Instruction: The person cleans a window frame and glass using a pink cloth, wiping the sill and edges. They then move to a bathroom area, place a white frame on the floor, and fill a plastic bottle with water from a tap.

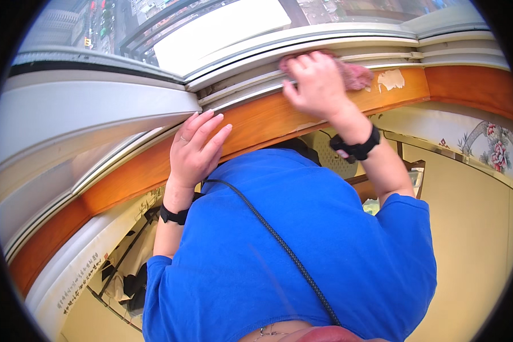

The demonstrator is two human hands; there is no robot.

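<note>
My right hand (318,83) presses a pink cloth (354,76) onto the metal track (248,87) of a sliding window. One end of the cloth hangs over the varnished wooden sill (265,115). Grime shows in the grooves of the track to the left of that hand. My left hand (199,145) rests with fingers apart on the sill's edge, its fingertips near the corner of the white window sash (111,94). It holds nothing. Black straps circle both wrists.
A pale peeled patch (391,80) marks the sill at right. Beneath the sill hang a floral printed panel (491,145) and a panel with writing (81,278). A rack (122,269) with cloth items stands at lower left. Outside, far below, lies a street (107,25).
</note>
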